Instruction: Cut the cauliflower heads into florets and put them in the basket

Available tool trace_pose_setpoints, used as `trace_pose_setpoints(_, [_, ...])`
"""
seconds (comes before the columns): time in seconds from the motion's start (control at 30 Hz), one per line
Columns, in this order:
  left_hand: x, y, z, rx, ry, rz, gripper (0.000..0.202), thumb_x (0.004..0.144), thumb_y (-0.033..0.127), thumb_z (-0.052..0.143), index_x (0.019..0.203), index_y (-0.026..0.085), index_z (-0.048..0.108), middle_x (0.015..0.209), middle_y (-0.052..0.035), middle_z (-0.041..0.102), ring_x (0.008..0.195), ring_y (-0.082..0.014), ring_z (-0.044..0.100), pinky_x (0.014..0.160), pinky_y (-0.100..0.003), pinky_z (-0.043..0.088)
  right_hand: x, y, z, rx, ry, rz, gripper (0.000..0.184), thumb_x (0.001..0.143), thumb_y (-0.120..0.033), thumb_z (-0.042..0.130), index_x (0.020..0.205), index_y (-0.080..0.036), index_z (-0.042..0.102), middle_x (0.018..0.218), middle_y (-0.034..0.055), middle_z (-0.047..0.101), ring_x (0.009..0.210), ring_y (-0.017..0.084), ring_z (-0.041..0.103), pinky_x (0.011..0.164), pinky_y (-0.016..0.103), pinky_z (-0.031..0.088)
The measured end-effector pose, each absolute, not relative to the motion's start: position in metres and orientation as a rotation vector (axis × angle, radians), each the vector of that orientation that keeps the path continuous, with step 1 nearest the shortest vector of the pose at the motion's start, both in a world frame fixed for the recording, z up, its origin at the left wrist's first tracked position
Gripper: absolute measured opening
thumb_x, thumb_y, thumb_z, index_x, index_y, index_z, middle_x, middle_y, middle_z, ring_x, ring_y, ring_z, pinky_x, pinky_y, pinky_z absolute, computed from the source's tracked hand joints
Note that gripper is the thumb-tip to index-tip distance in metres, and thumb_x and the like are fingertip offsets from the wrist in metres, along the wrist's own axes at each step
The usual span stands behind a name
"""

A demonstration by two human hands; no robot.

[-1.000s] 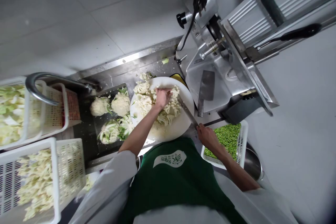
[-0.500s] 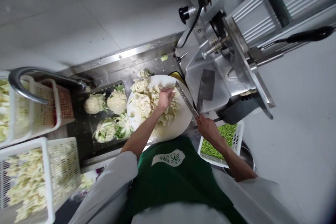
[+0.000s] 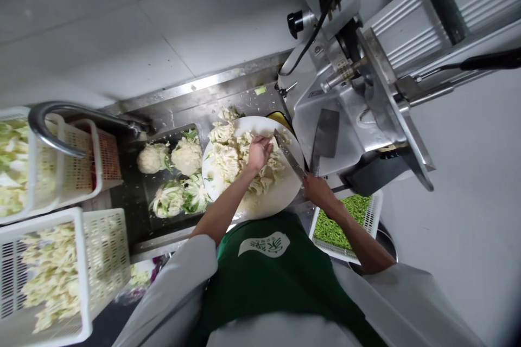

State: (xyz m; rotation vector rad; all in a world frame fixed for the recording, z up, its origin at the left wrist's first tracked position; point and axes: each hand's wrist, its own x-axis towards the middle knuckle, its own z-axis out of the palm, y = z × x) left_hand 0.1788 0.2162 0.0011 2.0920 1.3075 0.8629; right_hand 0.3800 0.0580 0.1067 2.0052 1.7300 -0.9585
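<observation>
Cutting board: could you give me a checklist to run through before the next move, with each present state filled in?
1. Grip of the right hand on the knife: ok, closed around its near end.
2. Left hand clear of the knife: cannot tell; they are close, the gap unclear.
3. Cauliflower pieces all within the cutting board: not ok, some lie past its far-left edge.
4. Cutting board steady: cannot tell, its underside is hidden.
5. Cleaver off the cutting board: ok, to its right.
</observation>
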Motion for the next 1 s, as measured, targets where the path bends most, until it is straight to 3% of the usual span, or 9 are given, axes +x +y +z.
trace_pose_setpoints(0.17, [0.179,0.218,0.005,2.105,1.291,0.870,0.009,0.091,0.013,0.065,0.091,0.018,0.073,0.094,-0.0092,0.073,0.093,-0.0251,0.066,0.091,-0.041,0.053,0.397,0.042,0.117,2.028,1.763,-0.862,0.032,0.110,-0.029,0.033,0.112,-0.013,0.061,0.098,0.0163,0.075,0.093,0.026,0.072,0.073,0.031,0.039])
trace_pose_setpoints(0.4, [0.181,0.216,0.007,2.161,1.311,0.801,0.022,0.096,0.017,0.056,0.079,0.019,0.069,0.084,-0.0073,0.069,0.082,-0.0219,0.061,0.088,-0.036,0.050,0.403,0.046,0.123,2.005,1.907,-0.792,0.031,0.110,-0.031,0.034,0.111,-0.014,0.060,0.091,0.0156,0.076,0.085,0.026,0.073,0.067,0.030,0.036])
trace_pose_setpoints(0.77, [0.182,0.216,0.011,2.083,1.310,0.732,0.021,0.092,0.016,0.058,0.073,0.019,0.066,0.085,-0.0086,0.072,0.086,-0.0226,0.064,0.093,-0.038,0.051,0.399,0.060,0.101,1.873,1.808,-0.895,0.034,0.110,-0.029,0.032,0.116,-0.012,0.061,0.108,0.0182,0.075,0.103,0.026,0.072,0.082,0.031,0.044])
trace_pose_setpoints(0.9, [0.173,0.220,0.023,2.057,1.321,0.795,0.016,0.089,0.015,0.058,0.077,0.019,0.067,0.088,-0.0086,0.073,0.087,-0.0232,0.067,0.088,-0.038,0.054,0.408,0.048,0.109,1.864,1.845,-0.859,0.033,0.110,-0.030,0.033,0.113,-0.013,0.062,0.106,0.0172,0.075,0.100,0.027,0.072,0.077,0.031,0.043])
trace_pose_setpoints(1.0, [0.143,0.223,0.043,2.001,1.475,1.018,0.011,0.090,0.016,0.058,0.088,0.019,0.069,0.096,-0.0093,0.074,0.094,-0.0237,0.068,0.091,-0.038,0.054,0.414,0.030,0.124,1.919,1.839,-0.816,0.031,0.110,-0.032,0.036,0.110,-0.015,0.062,0.094,0.0147,0.076,0.088,0.026,0.072,0.068,0.030,0.038])
